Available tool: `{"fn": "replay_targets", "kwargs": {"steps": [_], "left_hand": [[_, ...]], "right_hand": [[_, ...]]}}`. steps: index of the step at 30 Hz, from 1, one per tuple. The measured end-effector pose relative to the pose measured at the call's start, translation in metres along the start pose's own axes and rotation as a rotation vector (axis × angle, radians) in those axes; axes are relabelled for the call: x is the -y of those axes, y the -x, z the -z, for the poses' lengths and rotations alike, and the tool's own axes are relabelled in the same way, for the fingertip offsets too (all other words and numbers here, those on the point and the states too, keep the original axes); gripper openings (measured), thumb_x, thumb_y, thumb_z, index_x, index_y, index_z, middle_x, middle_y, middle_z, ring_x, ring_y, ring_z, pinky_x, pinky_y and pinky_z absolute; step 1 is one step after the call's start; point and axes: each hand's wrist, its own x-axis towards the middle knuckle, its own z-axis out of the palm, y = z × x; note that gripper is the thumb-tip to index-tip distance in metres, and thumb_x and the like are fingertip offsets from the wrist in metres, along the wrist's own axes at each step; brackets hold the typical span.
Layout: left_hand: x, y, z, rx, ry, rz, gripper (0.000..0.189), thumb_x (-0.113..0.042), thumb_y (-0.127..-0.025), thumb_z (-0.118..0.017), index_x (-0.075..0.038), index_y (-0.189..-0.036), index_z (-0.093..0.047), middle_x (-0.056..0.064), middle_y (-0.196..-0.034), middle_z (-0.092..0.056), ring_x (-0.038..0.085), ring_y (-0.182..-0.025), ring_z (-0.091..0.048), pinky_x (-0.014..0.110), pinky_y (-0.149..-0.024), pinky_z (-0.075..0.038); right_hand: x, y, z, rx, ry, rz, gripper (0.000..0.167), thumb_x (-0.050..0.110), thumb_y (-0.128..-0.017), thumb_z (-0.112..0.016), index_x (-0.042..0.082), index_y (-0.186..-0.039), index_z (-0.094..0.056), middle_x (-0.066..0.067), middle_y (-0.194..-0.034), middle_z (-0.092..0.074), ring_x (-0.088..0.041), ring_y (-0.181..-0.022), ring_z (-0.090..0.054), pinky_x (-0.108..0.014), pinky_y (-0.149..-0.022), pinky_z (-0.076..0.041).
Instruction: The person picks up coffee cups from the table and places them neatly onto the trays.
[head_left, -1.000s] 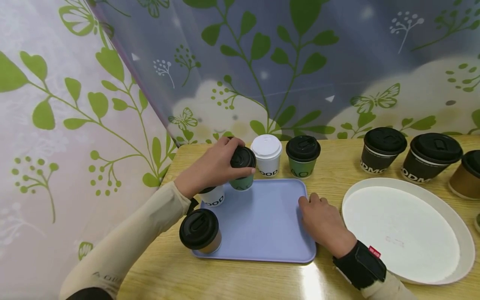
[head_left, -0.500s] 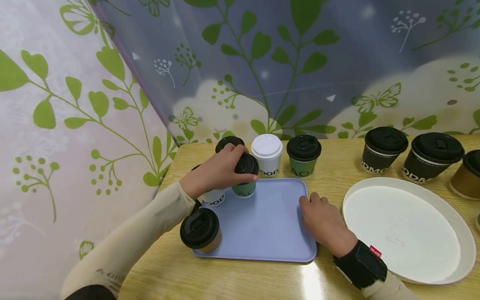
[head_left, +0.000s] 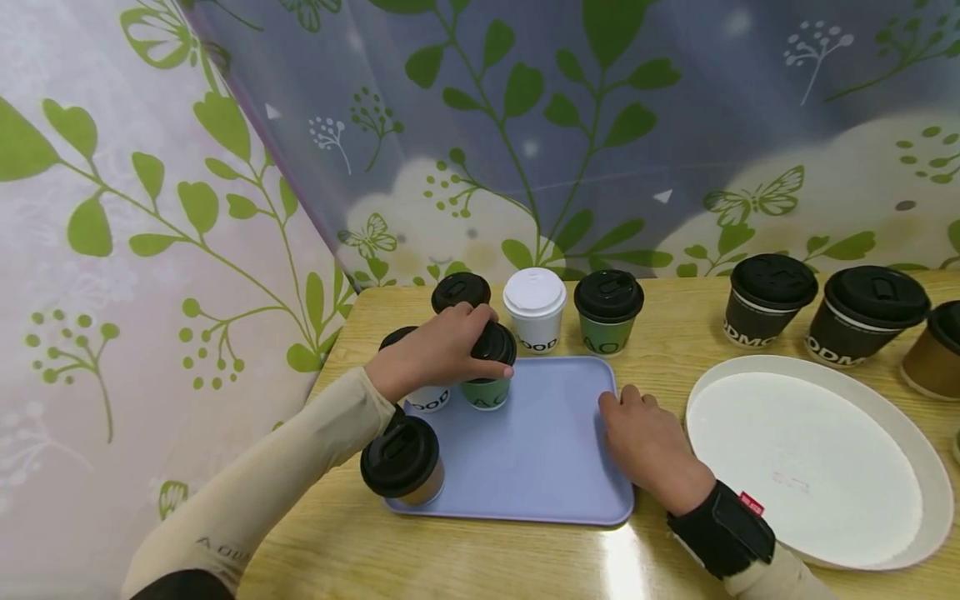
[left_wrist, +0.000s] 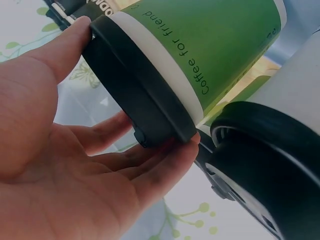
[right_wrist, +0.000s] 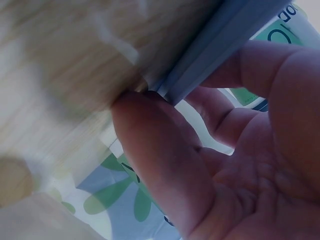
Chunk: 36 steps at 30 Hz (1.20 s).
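My left hand (head_left: 438, 350) grips a green paper coffee cup (head_left: 486, 394) by its black lid, thumb on one side and fingers on the other. In the left wrist view the lid (left_wrist: 145, 90) sits between thumb and fingertips. The cup stands upright over the upper left of the lavender tray (head_left: 525, 450); whether its base touches the tray I cannot tell. Left of it is a white cup (head_left: 430, 399) with a black lid, partly hidden by my hand. A brown cup (head_left: 401, 462) occupies the tray's lower left corner. My right hand (head_left: 652, 446) holds the tray's right rim (right_wrist: 215, 50).
Behind the tray stand a black-lidded cup (head_left: 461, 289), a white-lidded cup (head_left: 535, 308) and a green cup (head_left: 607, 310). A round white tray (head_left: 802, 475) lies on the right. Two black cups (head_left: 768, 300) and a brown cup (head_left: 933, 358) stand behind it. Patterned cloth backs the table.
My left hand has brought the green cup toward me and down, over the tray beside the white cup. The black-lidded cup behind has come into fuller view. My right hand stays put.
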Motion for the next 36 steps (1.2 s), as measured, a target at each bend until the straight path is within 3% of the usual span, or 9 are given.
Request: {"fn": "replay_targets", "kwargs": {"steps": [10,36], "left_hand": [[0.002,-0.006,-0.002,0.035,0.039,0.039,0.084,-0.053,-0.096,-0.071,-0.001,-0.154,-0.039,0.027,-0.147,-0.047,0.036,-0.13,-0.055,0.049,-0.105,-0.047],[0.01,-0.01,0.0,0.013,0.01,0.068,0.083,-0.059,-0.097,-0.064,-0.007,-0.157,-0.038,0.024,-0.154,-0.041,0.037,-0.14,-0.046,0.052,-0.11,-0.043]], "right_hand": [[0.0,0.001,0.001,-0.014,0.003,0.006,0.01,0.005,-0.097,-0.064,-0.003,-0.105,-0.062,-0.019,-0.086,-0.054,-0.031,-0.069,-0.054,-0.043,-0.051,-0.048],[0.002,0.002,0.002,-0.014,0.005,0.007,0.011,0.005,-0.098,-0.063,-0.002,-0.106,-0.062,-0.019,-0.087,-0.054,-0.031,-0.07,-0.054,-0.043,-0.051,-0.048]]}}
